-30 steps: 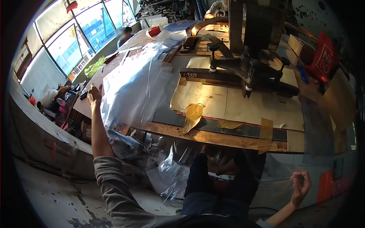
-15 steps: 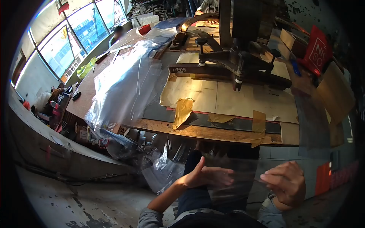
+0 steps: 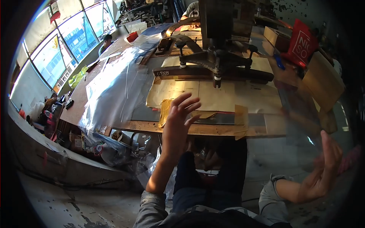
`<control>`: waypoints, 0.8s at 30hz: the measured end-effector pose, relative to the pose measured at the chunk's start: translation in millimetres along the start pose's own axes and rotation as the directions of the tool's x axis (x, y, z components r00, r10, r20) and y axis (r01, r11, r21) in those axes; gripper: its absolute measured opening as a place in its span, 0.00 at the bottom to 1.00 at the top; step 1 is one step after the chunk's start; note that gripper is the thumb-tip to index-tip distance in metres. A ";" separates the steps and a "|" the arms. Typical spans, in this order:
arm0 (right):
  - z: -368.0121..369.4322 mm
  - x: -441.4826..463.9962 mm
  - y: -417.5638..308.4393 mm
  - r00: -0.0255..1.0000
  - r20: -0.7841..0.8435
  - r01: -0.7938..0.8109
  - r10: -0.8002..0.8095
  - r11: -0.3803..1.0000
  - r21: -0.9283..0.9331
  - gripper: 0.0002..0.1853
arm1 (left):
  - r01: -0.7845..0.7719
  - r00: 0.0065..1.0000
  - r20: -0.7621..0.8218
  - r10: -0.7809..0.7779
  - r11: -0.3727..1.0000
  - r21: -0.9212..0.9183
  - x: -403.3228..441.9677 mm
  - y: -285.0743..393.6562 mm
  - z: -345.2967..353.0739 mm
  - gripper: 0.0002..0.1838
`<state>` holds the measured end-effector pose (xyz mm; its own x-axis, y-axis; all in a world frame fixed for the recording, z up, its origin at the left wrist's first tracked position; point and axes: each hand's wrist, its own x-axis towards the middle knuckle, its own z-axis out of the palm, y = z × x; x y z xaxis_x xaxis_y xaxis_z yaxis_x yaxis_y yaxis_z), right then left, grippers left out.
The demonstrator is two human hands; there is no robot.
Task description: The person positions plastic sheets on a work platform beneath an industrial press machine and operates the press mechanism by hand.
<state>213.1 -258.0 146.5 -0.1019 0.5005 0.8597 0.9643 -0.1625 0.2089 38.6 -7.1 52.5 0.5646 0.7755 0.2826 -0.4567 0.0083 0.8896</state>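
Note:
My left hand (image 3: pixel 178 117) is raised in front of the table's near edge, its fingers spread and nothing in them. Behind it lie yellowish sheets (image 3: pixel 243 93) with strips of brown tape (image 3: pixel 241 121) along the front. At the right, my right hand (image 3: pixel 327 165) is tilted up with its fingers stretched out, slightly blurred. Clear film (image 3: pixel 302 133) hangs beside its fingertips at the table's right end; whether they touch is unclear. A dark machine head with a crossbar (image 3: pixel 213 72) stands over the sheets.
A pile of clear plastic sheets (image 3: pixel 112 91) covers the table's left part. Red bag (image 3: pixel 302 43) and cardboard (image 3: pixel 323 81) are at the right. One person (image 3: pixel 106 42) is by the windows, another (image 3: pixel 192 9) behind the machine. Plastic scraps (image 3: pixel 114 152) lie below the table.
My left hand has risen from near my lap to the table edge. My right hand has moved right and its fingers have straightened. The view has shifted right.

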 end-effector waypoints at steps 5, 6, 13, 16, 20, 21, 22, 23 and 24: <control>23.2 8.9 -10.8 0.993 0.115 0.003 -0.013 0.996 0.092 0.15 | 0.140 0.972 0.169 -0.165 0.979 0.147 -33.5 -36.5 -25.0 0.37; 30.1 6.6 -15.9 0.977 0.214 -0.040 0.005 0.987 0.159 0.15 | 0.165 0.972 0.149 -0.182 0.979 0.119 -36.9 -39.9 -25.9 0.39; 103.7 -42.5 -30.4 0.807 0.551 -0.109 -0.214 0.863 0.494 0.19 | 0.238 0.936 0.223 -0.270 0.958 0.162 -50.1 -42.6 -36.4 0.44; 119.3 -53.5 -37.7 0.792 0.573 -0.113 -0.212 0.871 0.478 0.18 | 0.345 0.905 0.212 -0.369 0.928 0.140 -55.3 -32.2 -37.1 0.37; 130.5 -56.9 -44.5 0.820 0.557 -0.176 -0.127 0.872 0.458 0.23 | 0.311 0.937 0.051 -0.345 0.893 0.327 -35.5 -25.0 -50.1 0.38; 132.4 -56.5 -41.2 0.823 0.562 -0.187 -0.086 0.892 0.411 0.26 | 0.230 0.959 0.037 -0.280 0.852 0.469 -23.0 -32.4 -64.6 0.39; 134.3 -56.5 -37.4 0.824 0.564 -0.197 -0.047 0.911 0.362 0.29 | 0.202 0.965 0.030 -0.259 0.817 0.540 -10.5 -26.2 -67.2 0.39; 140.2 -60.5 -32.7 0.793 0.608 -0.268 0.047 0.922 0.278 0.35 | 0.227 0.966 -0.025 -0.258 0.796 0.562 0.6 -22.4 -68.1 0.39; 148.0 -66.1 -28.1 0.770 0.630 -0.279 0.098 0.940 0.195 0.35 | 0.253 0.964 -0.079 -0.256 0.773 0.582 10.8 -18.9 -69.5 0.39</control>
<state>228.9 -160.7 14.9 0.1696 0.9057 0.3886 0.9828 -0.1263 -0.1347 5.5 45.0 13.8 0.6060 0.7953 0.0164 0.1900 -0.1647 0.9679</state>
